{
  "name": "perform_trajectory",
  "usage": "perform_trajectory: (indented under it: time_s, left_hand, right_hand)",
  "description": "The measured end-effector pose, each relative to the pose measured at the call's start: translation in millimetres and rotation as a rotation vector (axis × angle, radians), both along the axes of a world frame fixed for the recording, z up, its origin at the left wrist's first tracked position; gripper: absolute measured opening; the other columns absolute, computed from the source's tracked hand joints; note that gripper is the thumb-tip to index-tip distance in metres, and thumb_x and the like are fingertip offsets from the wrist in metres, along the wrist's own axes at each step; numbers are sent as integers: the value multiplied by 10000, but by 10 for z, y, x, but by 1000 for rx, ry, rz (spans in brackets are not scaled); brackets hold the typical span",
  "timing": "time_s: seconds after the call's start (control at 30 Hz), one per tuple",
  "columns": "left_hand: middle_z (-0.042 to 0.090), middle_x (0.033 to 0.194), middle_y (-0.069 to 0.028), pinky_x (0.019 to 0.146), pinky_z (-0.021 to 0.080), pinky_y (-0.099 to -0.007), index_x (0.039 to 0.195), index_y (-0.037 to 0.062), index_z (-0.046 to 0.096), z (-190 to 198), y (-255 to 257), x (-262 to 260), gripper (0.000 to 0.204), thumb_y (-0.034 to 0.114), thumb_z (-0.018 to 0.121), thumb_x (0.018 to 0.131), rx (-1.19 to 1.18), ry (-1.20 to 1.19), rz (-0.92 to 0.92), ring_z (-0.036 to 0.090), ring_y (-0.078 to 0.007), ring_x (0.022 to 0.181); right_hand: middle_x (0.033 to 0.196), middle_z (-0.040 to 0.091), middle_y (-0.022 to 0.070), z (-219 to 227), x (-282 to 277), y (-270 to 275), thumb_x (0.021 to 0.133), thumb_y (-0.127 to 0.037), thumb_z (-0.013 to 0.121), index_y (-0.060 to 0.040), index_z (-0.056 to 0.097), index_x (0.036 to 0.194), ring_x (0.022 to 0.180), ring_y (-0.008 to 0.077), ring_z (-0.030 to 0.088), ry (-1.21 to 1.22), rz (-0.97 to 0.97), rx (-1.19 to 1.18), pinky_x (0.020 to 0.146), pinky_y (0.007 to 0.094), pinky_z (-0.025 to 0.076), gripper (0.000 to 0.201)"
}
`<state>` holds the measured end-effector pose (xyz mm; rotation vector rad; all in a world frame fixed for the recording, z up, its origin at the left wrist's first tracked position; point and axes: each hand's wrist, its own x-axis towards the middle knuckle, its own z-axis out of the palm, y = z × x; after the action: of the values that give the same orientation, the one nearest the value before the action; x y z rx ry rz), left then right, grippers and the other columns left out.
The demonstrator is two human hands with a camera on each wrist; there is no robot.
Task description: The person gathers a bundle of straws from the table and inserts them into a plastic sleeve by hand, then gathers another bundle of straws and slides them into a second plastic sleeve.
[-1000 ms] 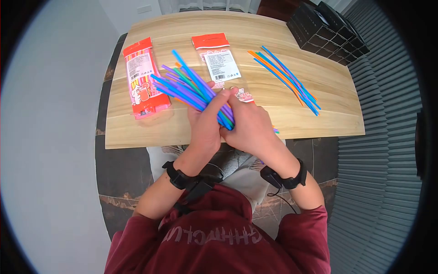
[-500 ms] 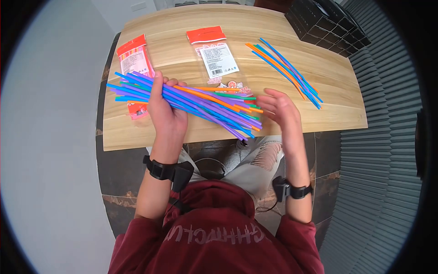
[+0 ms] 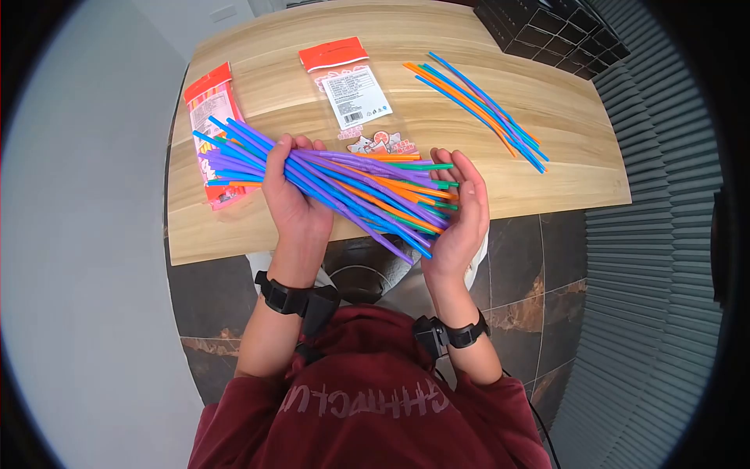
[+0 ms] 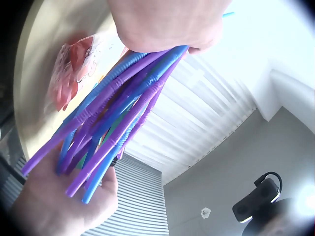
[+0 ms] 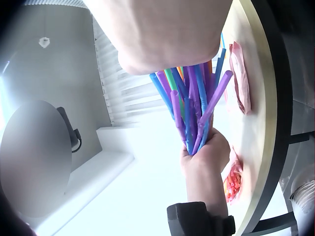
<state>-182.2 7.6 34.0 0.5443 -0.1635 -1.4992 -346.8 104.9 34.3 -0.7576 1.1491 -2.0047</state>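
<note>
One table (image 3: 273, 98); two hands (image 3: 295, 205) (image 3: 459, 223) on straws (image 3: 367, 190)

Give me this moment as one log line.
left hand: grips straw bundle | right hand: cupped at bundle's uneven ends | loose straws: on table | pink-striped packet, clear packet: on table

Bundled straws (image 3: 351, 184): several dozen at most, overlapping, exact number not countable. Loose straws (image 3: 476, 107) toward right edge of tabletop (image 3: 578, 164): at least five. Packets: two, namely pink packet (image 3: 209, 102) by left edge, clear packet (image 3: 358, 94) between left and right edges. Wrist straps: two, left strap (image 3: 287, 300), right strap (image 3: 462, 336).
</note>
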Motion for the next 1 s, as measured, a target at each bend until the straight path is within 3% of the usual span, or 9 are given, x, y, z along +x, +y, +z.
perform_trajectory:
  time_s: [0.23, 0.37, 0.47, 0.53, 0.67, 0.77, 0.83, 0.93, 1.0]
  left_hand:
    - [659, 827, -37, 850, 612, -395, 1014, 96, 603, 24, -19, 52, 115, 129, 709, 1044, -82, 67, -36, 663, -156, 784]
    - [626, 808, -21, 769, 604, -382, 975, 81, 635, 287, 68, 131, 115, 129, 718, 1039, -79, -57, -66, 685, -150, 795]
    - [629, 849, -49, 710, 586, -368, 1156, 51, 592, 385, 247, 163, 174, 76, 710, 1031, -225, -388, -288, 658, -168, 766]
    - [667, 853, -82, 645, 584, -373, 1218, 24, 596, 364, 301, 140, 253, 40, 721, 999, -430, -795, -620, 681, -202, 703]
    - [717, 852, -47, 624, 591, -312, 1215, 20, 650, 439, 564, -26, 370, 75, 850, 908, -489, -869, -859, 710, -140, 653]
    - [728, 880, -43, 664, 601, -320, 1139, 21, 664, 478, 679, -86, 366, 85, 889, 858, -486, -942, -872, 726, -141, 708]
    - [737, 849, -54, 622, 605, -322, 1052, 16, 674, 461, 699, -116, 296, 50, 891, 855, -570, -1010, -810, 738, -150, 679]
    - [736, 856, -49, 645, 621, -324, 1016, 24, 676, 358, 721, -74, 296, 64, 911, 841, -654, -1041, -689, 745, -154, 703]
    - [686, 997, -8, 845, 560, -345, 1206, 44, 636, 314, 724, -23, 518, 173, 911, 787, -375, -962, -897, 667, -113, 888]
  right_hand:
    - [1299, 720, 170, -45, 6, 100, 1154, -243, 473, 23, 651, 1333, 1259, 222, 654, 197, 37, 70, 1154, 362, 452, 367]
    - [1194, 742, 175, 54, -345, 149, 1131, -347, 506, 36, 658, 1294, 1220, 234, 685, 230, 134, 2, 1195, 410, 441, 443]
    - [1333, 718, 222, 328, -647, 76, 1099, -317, 551, 60, 612, 1407, 1325, 291, 663, 340, 179, -14, 1229, 447, 423, 491]
    - [1389, 691, 235, 610, -600, -39, 1092, -306, 564, 61, 575, 1460, 1350, 301, 653, 380, 227, -86, 1237, 445, 412, 520]
    - [1501, 627, 237, 1103, -440, -305, 1077, -273, 599, 22, 470, 1594, 1270, 282, 682, 523, 317, -316, 1151, 401, 475, 609]
    - [1568, 594, 239, 1388, -292, -379, 1067, -501, 516, 7, 482, 1612, 1462, 317, 562, 698, 361, -245, 1235, 441, 390, 746]
    - [1190, 751, 128, 1453, -266, -420, 1090, -365, 653, -17, 611, 1492, 954, 177, 662, 798, 627, -180, 805, 328, 535, 534]
    - [966, 746, 137, 1464, -297, -483, 1075, -389, 678, 19, 692, 1345, 868, 211, 680, 879, 804, -58, 763, 348, 520, 489]
    - [1077, 767, 129, 1524, -260, -423, 1097, -310, 611, -4, 686, 1385, 970, 224, 704, 1033, 808, 49, 846, 343, 533, 427]
